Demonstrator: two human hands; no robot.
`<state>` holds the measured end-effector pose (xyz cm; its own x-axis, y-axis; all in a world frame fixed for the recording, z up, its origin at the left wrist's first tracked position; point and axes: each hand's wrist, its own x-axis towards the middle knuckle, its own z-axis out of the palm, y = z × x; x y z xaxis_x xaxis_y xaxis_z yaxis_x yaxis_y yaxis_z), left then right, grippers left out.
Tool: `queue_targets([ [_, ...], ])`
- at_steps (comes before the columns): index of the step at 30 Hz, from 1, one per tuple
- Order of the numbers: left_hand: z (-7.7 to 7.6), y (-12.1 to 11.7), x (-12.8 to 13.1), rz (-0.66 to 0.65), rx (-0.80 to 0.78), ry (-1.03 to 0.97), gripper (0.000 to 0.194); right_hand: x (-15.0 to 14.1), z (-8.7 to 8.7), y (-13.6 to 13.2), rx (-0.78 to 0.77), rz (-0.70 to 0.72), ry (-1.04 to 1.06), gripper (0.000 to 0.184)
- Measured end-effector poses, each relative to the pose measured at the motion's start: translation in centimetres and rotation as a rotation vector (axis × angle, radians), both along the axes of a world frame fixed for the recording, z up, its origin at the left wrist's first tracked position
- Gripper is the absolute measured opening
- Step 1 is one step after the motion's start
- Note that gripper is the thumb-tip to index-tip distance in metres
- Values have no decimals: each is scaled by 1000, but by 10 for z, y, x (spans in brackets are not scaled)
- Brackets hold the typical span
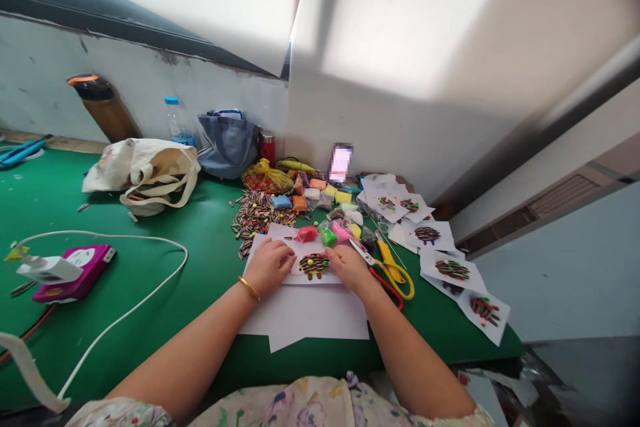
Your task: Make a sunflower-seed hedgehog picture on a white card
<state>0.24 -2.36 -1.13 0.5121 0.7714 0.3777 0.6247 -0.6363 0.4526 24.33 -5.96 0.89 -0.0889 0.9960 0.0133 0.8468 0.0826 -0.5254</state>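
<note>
A sheet of white paper (293,297) lies before me with a sunflower-seed hedgehog picture (314,264) on it, dotted with small coloured balls and given brown feet. My left hand (273,263), with a gold bangle at the wrist, rests on the paper left of the picture, fingers loosely out. At the picture's upper right edge, my right hand (346,265) has its fingertips together; anything between them is too small to make out. Red and green clay packs (306,233) lie just beyond the hands. Scissors (383,270) and a yellow cutter (389,259) lie beside my right hand.
Loose sunflower seeds (257,217) are heaped at the back beside clay packs. Finished pictures (453,270) spread along the right. A phone (341,163) stands against the wall. Cloth bags (143,170), a bottle (179,123) and a power strip (75,270) with a white cable occupy the left.
</note>
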Motion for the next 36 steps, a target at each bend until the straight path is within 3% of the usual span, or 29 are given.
queue_targets([
  [12,0,0,1,1,-1,10,21,-1,-6,1,15,-39,100,55],
  [21,4,1,0,-3,-27,-33,22,8,-23,-10,396,-159,367,41],
  [25,3,1,0,2,5,-32,23,7,-31,-14,444,-198,391,37],
  [30,3,-2,0,116,15,-108,23,7,-32,-15,441,-205,439,37],
  [33,7,-4,3,117,-61,-224,19,9,-33,-14,416,-200,488,39],
  [36,12,-5,7,153,-256,-401,23,10,-34,-14,398,-182,531,40],
])
